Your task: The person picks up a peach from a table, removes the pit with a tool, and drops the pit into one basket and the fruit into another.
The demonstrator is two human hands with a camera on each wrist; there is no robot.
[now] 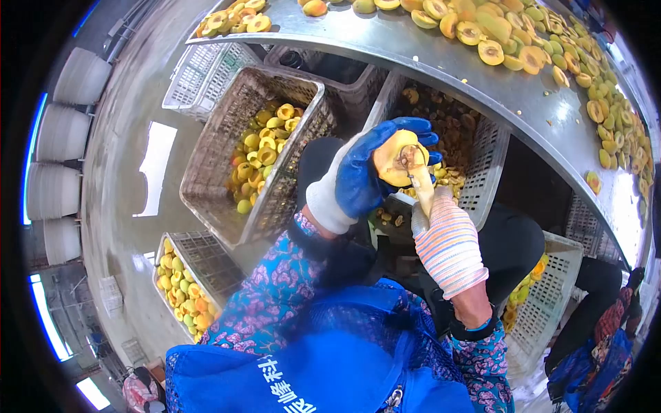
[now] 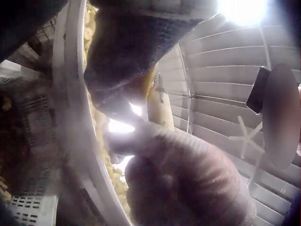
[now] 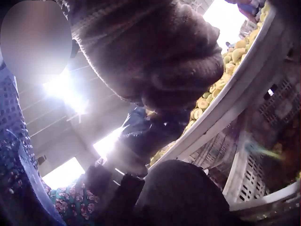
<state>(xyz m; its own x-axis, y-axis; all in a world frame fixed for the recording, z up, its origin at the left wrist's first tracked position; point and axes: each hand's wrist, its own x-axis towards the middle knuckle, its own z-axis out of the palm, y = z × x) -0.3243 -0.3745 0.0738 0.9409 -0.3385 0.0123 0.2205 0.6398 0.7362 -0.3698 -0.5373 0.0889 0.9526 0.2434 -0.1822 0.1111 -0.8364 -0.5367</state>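
Note:
In the head view my left hand (image 1: 358, 172), in a blue-coated glove, grips a yellow peach half (image 1: 394, 157) with its cut face turned up and a brown hollow at the centre. My right hand (image 1: 451, 241), in a striped knit glove, grips a pitting tool by its pale handle (image 1: 423, 189); its tip is at the brown centre of the fruit. The left wrist view shows the same handle (image 2: 160, 110) rising beyond the right glove (image 2: 188, 174). Dark gloves fill much of the right wrist view, where the right hand (image 3: 155, 61) hides the tool.
A metal table (image 1: 385, 38) heaped with peach halves curves across the front. Below the hands stands a crate (image 1: 490, 175) of scraps. To the left are a large crate (image 1: 206, 148) of peach halves and a smaller full one (image 1: 213, 258). Another crate (image 1: 551, 310) stands at the right.

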